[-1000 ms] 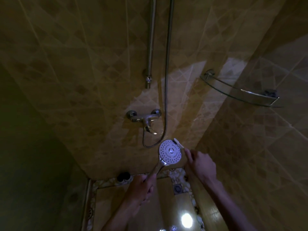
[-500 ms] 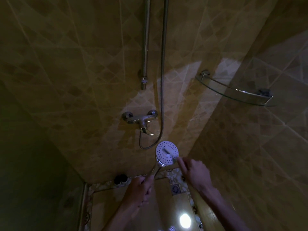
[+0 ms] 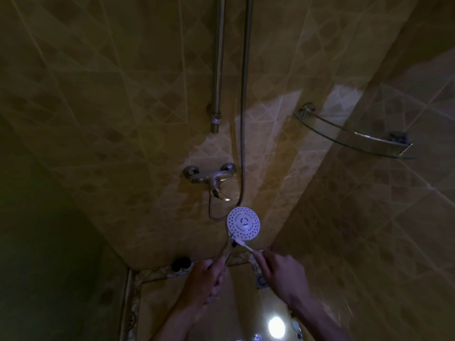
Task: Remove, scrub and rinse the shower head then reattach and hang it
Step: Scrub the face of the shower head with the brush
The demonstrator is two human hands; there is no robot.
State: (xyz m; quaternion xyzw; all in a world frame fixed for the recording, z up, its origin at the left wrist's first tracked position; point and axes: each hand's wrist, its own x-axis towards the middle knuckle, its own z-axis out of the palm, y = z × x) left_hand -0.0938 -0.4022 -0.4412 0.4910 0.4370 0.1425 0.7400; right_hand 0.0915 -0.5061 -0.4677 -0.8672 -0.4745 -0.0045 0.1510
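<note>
The round white shower head [image 3: 243,223] faces me, its holed face lit pale blue. My left hand [image 3: 205,279] grips its chrome handle from below. My right hand [image 3: 280,274] holds a small white brush [image 3: 242,244], whose tip touches the lower rim of the face where it meets the handle. The metal hose [image 3: 243,119] runs from the mixer tap [image 3: 210,178] in a loop and up the wall beside the riser rail [image 3: 218,70].
A glass corner shelf [image 3: 349,134] juts out at the right. A dark object [image 3: 181,264] sits on the floor at the wall's foot. A floor drain [image 3: 261,280] lies by my right hand. The room is dim, with a bright light reflection on the floor.
The brush has swept from the top right of the shower head's face, across its middle, down to the lower rim. My right hand dropped with it; the head stayed in my left hand.
</note>
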